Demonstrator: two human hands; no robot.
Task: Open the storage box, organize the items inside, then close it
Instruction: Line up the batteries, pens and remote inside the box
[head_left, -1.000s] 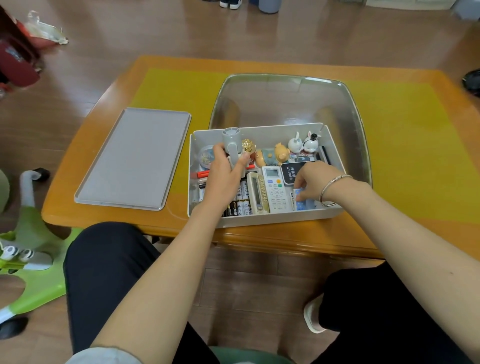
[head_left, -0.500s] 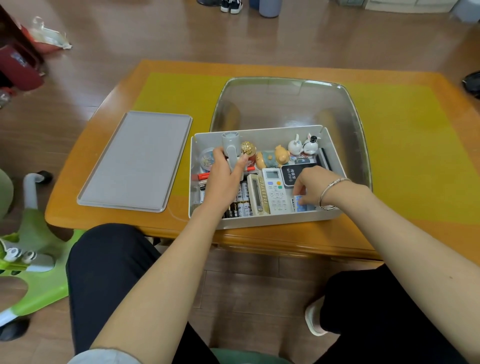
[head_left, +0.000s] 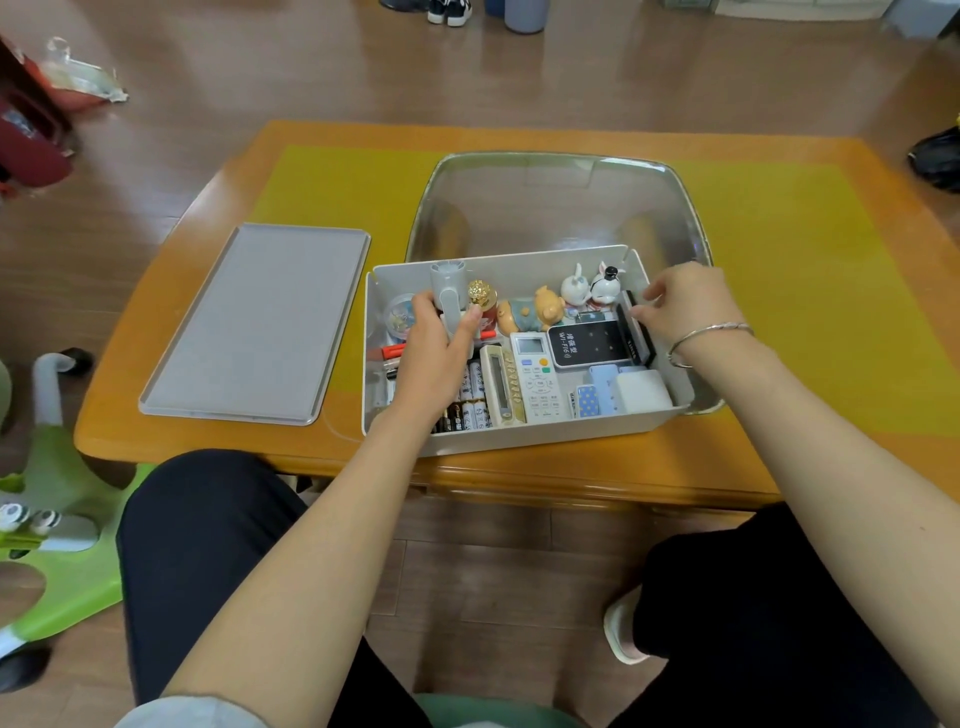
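Storage box (head_left: 519, 436) open at frame centre; left hand (head_left: 441, 353) grips grey handheld fan (head_left: 450, 296), right hand (head_left: 680, 306) pinches black flat item (head_left: 636, 332) at box's right edge

Right hand leaves the front corner of the storage box (head_left: 524, 434)

The right hand (head_left: 685, 306) has lifted off the small blue and white items at the box's front right and moved to its back right corner, fingertips now at the upright black object (head_left: 636, 325) against the right wall. The white block (head_left: 643, 391) and blue dotted case (head_left: 588, 401) it covered are now exposed.
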